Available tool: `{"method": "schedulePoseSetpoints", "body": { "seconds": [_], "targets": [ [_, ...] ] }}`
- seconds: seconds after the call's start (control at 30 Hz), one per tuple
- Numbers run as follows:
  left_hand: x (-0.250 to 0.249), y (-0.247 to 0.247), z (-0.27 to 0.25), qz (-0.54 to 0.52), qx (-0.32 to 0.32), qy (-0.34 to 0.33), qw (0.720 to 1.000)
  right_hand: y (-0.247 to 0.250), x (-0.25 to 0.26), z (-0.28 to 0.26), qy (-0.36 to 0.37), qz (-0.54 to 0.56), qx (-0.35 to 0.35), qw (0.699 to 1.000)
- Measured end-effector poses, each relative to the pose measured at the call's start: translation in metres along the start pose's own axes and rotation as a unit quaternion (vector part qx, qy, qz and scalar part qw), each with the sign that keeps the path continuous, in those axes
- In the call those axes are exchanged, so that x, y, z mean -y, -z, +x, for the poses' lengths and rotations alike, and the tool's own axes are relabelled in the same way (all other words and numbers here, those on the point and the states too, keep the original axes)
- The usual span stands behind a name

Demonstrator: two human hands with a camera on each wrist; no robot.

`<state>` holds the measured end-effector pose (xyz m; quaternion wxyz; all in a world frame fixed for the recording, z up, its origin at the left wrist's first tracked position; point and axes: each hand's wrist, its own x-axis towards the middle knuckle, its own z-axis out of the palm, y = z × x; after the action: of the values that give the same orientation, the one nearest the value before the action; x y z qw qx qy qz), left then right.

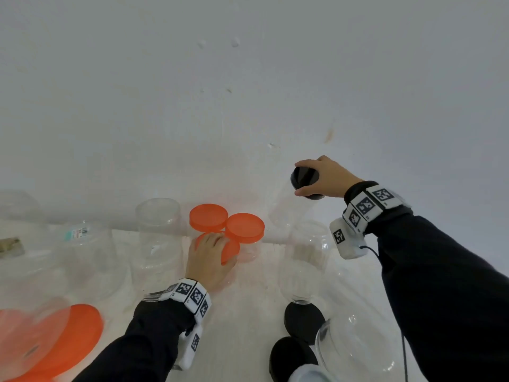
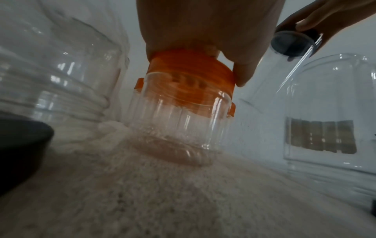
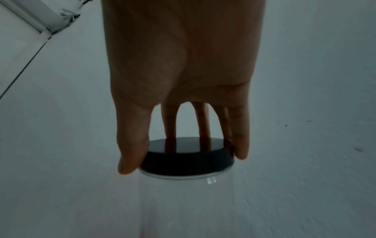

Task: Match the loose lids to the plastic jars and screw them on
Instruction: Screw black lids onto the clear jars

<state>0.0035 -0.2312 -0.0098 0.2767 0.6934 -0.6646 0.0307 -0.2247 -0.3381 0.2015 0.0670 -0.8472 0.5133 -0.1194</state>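
Note:
My left hand [image 1: 210,255] grips an orange lid [image 1: 230,250] from above, and that lid [image 2: 189,72] sits on a small clear jar [image 2: 179,122] tilted on the white cloth. My right hand [image 1: 322,176] holds a black lid [image 1: 304,177] by its rim with thumb and fingertips [image 3: 130,159]. In the right wrist view the black lid [image 3: 187,159] sits on the mouth of a tall clear jar [image 3: 189,206]. Two more orange-lidded jars [image 1: 208,216] [image 1: 245,226] stand just behind my left hand.
Open clear jars [image 1: 159,235] [image 1: 91,257] stand at the left, another [image 1: 305,260] at the centre right. Two black lids [image 1: 303,322] [image 1: 292,357] lie near the front beside a clear jar [image 1: 355,351]. A large orange lid [image 1: 55,343] sits at the front left. A white wall [image 1: 248,92] is behind.

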Motion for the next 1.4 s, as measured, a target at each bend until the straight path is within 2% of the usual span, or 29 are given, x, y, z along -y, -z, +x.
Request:
{"method": "schedulePoseSetpoints", "body": {
  "seconds": [0.27, 0.63, 1.03, 1.2, 1.4],
  "targets": [
    [0.002, -0.007, 0.001, 0.014, -0.040, -0.006, 0.999, -0.018, 0.013, 0.048, -0.001, -0.100, 0.141, 0.985],
    [0.007, -0.010, 0.001, 0.020, -0.049, -0.018, 0.998, -0.040, 0.034, 0.078, 0.015, -0.265, 0.286, 0.921],
    [0.007, -0.012, 0.001, 0.016, -0.054, -0.015, 0.998, -0.052, 0.034, 0.086, 0.019, -0.307, 0.322, 0.895],
    [0.006, -0.012, 0.001, 0.018, -0.059, -0.015, 0.998, -0.055, 0.030, 0.091, 0.024, -0.284, 0.318, 0.904],
    [0.004, -0.011, 0.001, 0.019, -0.066, -0.023, 0.997, -0.040, 0.026, 0.088, 0.021, -0.223, 0.286, 0.932]
  ]
}}
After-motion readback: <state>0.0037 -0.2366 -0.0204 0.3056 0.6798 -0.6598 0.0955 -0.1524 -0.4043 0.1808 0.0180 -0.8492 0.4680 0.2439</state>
